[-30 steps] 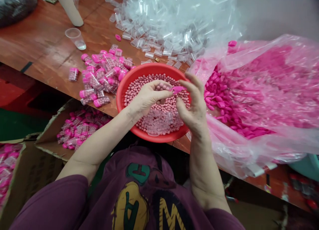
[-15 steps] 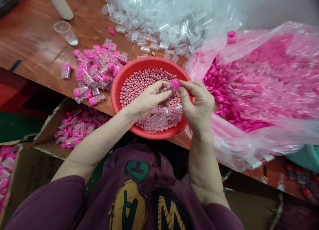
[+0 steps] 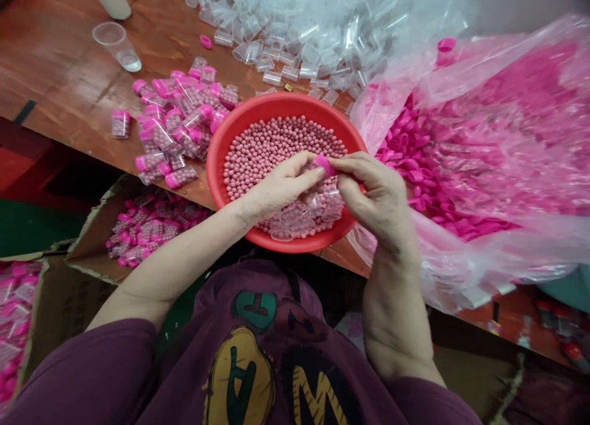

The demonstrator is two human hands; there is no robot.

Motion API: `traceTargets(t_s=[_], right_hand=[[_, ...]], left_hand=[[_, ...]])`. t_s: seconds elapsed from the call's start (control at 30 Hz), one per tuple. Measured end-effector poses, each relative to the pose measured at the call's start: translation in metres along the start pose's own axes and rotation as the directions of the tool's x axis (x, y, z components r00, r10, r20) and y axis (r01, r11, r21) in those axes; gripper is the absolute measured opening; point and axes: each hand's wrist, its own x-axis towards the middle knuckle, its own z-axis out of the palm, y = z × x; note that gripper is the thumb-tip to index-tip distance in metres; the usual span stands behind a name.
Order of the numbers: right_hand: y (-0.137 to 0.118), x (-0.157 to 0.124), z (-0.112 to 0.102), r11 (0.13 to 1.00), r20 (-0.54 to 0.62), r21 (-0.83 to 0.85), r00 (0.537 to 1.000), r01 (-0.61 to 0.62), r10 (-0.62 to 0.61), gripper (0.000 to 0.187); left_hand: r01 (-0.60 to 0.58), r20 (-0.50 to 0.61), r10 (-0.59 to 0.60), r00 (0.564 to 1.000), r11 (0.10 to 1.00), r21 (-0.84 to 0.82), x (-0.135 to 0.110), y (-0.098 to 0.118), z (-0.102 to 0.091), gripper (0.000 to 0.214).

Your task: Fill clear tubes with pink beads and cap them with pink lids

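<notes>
My left hand point(image 3: 295, 176) is closed around a small clear container, mostly hidden by the fingers, whose pink cap point(image 3: 324, 165) shows at the fingertips. The fingers of my right hand point(image 3: 371, 188) are bent against that cap from the other side, the index fingertip touching it and the thumb just below. Both hands are over a red basin point(image 3: 216, 167) of pink beads point(image 3: 265, 145). Several clear containers point(image 3: 299, 219) lie on the beads at the basin's near side.
Left of the basin is a heap of filled, pink-capped containers point(image 3: 177, 124); more fill a cardboard box point(image 3: 90, 228) below. Empty clear containers point(image 3: 276, 50) are piled behind. To the right, a plastic bag point(image 3: 442, 271) spills pink caps point(image 3: 415, 161). A clear cup point(image 3: 117, 44) lies tipped at far left.
My right hand has shifted a little right and its thumb has slid lower, off the cap's face. The cap now sits closer against my left fingers. The whole view has shifted slightly.
</notes>
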Motion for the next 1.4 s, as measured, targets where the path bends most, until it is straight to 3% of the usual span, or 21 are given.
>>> traceTargets(t_s=[0.07, 0.17, 0.27, 0.37, 0.43, 0.5, 0.57, 0.67, 0.87, 1.0, 1.17, 1.4], right_hand=[[0.005, 0.001, -0.006, 0.997, -0.005, 0.067, 0.999, -0.049, 0.049, 0.025], [0.009, 0.002, 0.0, 0.977, -0.16, 0.184, 0.977, -0.108, 0.138, 0.028], [0.007, 0.001, 0.014, 0.985, -0.239, 0.14, 0.962, -0.097, 0.128, 0.022], [0.002, -0.005, 0.022, 0.996, -0.149, -0.087, 0.989, -0.017, 0.004, 0.033], [0.002, -0.012, 0.023, 0.975, -0.042, -0.219, 0.998, 0.035, -0.045, 0.049], [0.005, -0.017, 0.026, 0.945, 0.066, -0.321, 0.997, 0.057, -0.037, 0.076], [0.008, -0.018, 0.031, 0.909, 0.122, -0.413, 0.993, 0.058, -0.008, 0.09], [0.012, -0.012, 0.042, 0.865, 0.07, -0.5, 0.997, 0.049, -0.016, 0.086], [0.013, 0.006, 0.059, 0.941, -0.031, -0.337, 0.999, -0.034, 0.025, 0.072], [0.014, 0.007, 0.066, 0.946, -0.061, -0.325, 0.998, -0.018, -0.002, 0.07], [0.023, -0.004, 0.074, 0.928, -0.121, -0.372, 0.991, 0.009, -0.058, 0.062], [0.031, -0.013, 0.075, 0.926, -0.139, -0.376, 0.99, -0.016, -0.039, 0.089]], left_hand=[[0.019, 0.063, -0.018, 0.998, 1.0, -0.022, 0.0, 0.001, -0.002, 0.017], [0.03, 0.125, -0.027, 0.992, 0.999, -0.016, 0.001, 0.0, -0.006, 0.032], [-0.012, 0.129, 0.008, 0.992, 0.999, 0.03, 0.002, -0.003, -0.009, 0.036], [-0.04, 0.068, 0.036, 0.997, 0.998, 0.049, 0.003, -0.005, -0.01, 0.033], [-0.057, 0.011, 0.056, 0.998, 0.998, 0.024, 0.003, -0.007, -0.008, 0.024], [-0.06, -0.033, 0.06, 0.998, 0.998, -0.018, 0.003, -0.008, -0.006, 0.013], [-0.055, -0.057, 0.052, 0.997, 0.998, -0.041, 0.003, -0.008, -0.003, 0.008], [-0.085, -0.109, 0.083, 0.991, 0.996, -0.015, 0.005, -0.008, 0.002, 0.009], [-0.093, -0.216, 0.114, 0.97, 0.99, 0.107, 0.01, -0.003, 0.004, 0.014], [-0.132, -0.235, 0.17, 0.957, 0.976, 0.171, 0.011, -0.002, 0.002, 0.017], [-0.057, -0.23, 0.102, 0.968, 0.979, 0.194, 0.011, -0.003, 0.002, 0.02], [0.016, -0.269, -0.002, 0.963, 0.999, 0.052, 0.007, 0.003, 0.008, 0.015]])
